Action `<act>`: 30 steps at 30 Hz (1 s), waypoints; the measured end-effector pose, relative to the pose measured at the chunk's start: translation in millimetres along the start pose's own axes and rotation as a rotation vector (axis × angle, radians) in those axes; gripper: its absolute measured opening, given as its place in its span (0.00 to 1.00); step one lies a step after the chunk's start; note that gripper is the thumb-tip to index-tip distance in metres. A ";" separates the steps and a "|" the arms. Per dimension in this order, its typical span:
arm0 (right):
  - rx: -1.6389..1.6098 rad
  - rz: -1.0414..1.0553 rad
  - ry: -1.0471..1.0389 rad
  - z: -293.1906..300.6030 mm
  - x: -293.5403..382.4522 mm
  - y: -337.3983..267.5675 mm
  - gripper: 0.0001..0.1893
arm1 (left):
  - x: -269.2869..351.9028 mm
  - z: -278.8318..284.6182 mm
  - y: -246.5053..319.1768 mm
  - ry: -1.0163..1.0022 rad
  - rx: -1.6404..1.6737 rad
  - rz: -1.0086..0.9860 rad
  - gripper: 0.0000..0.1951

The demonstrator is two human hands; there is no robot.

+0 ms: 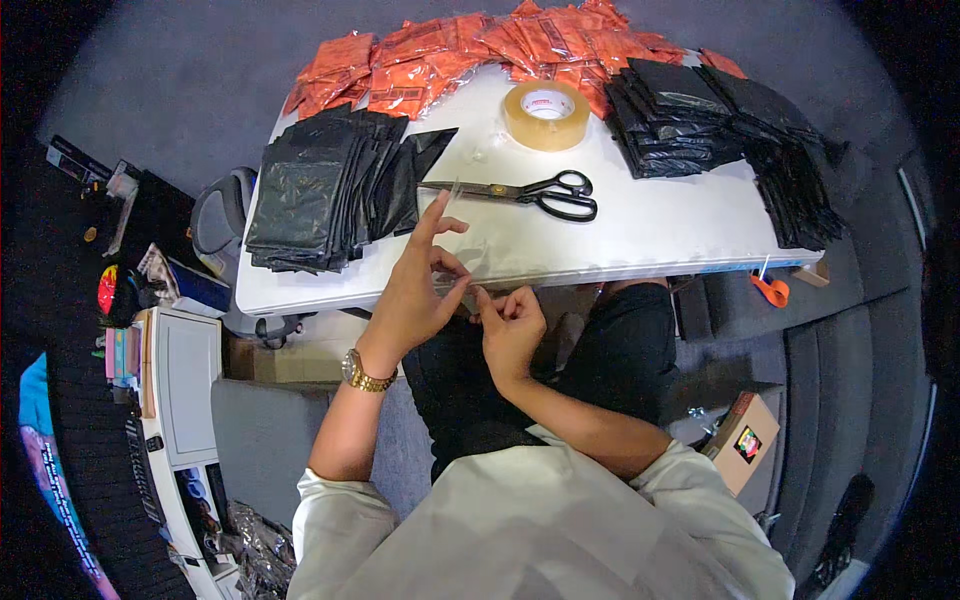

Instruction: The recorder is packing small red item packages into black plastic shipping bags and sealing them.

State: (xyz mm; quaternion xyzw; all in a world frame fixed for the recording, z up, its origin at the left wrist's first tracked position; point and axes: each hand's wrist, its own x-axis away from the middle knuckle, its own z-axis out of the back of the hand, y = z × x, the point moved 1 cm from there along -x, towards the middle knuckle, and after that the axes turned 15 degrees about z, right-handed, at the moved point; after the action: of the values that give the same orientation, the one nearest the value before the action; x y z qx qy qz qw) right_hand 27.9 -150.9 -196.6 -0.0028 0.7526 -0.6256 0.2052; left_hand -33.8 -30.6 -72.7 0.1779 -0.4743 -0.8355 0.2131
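Observation:
At the near edge of a white table [675, 225], my left hand [416, 289] pinches a thin transparent piece, maybe clear tape or film, between thumb and finger. My right hand [514, 330] has its fingertips closed on the same clear piece, close beside the left thumb. Black-handled scissors [536, 193] lie just beyond the hands, blades pointing left. Behind them rests a roll of clear packing tape [546, 116]. Stacked black plastic bags [307, 195] are on the table's left side. More folded black bags [675, 120] are piled at the right.
Orange items in clear plastic packets [465, 49] line the far edge of the table. Orange-handled scissors [770, 289] hang at the near right edge. A grey office chair [225, 214] and a white cabinet [184, 390] are at left; a cardboard box [742, 442] stands at lower right.

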 end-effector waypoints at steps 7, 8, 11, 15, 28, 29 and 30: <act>-0.145 -0.094 -0.005 1.5 4.2 -14.7 0.25 | 4.4 5.7 6.4 0.046 -0.038 -0.044 0.53; -0.072 -0.027 -0.082 6.1 7.1 -17.1 0.25 | 5.5 7.3 5.6 0.096 -0.105 -0.074 0.52; 0.021 0.141 -0.220 18.2 2.8 -22.4 0.21 | 5.8 15.8 9.8 0.160 -0.047 -0.077 0.51; -0.281 0.035 -0.204 15.0 -13.6 -51.2 0.12 | 5.0 32.9 8.2 0.056 0.307 0.067 0.51; -0.460 -0.161 -0.394 1.9 -31.8 -59.2 0.18 | 26.2 37.1 16.8 0.004 0.420 0.144 0.52; -0.402 -0.187 -0.408 3.4 -28.2 -53.4 0.16 | 27.6 37.6 14.9 0.042 0.288 0.121 0.53; -0.401 -0.189 -0.409 3.0 -23.7 -50.8 0.16 | 28.8 36.6 12.4 0.043 0.289 0.123 0.53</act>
State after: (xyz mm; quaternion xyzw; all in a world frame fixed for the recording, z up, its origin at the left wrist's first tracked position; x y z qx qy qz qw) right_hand 37.7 -158.6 -141.9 -0.2393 0.8007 -0.4672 0.2887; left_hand -74.1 -25.1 -46.9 0.1952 -0.5948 -0.7400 0.2460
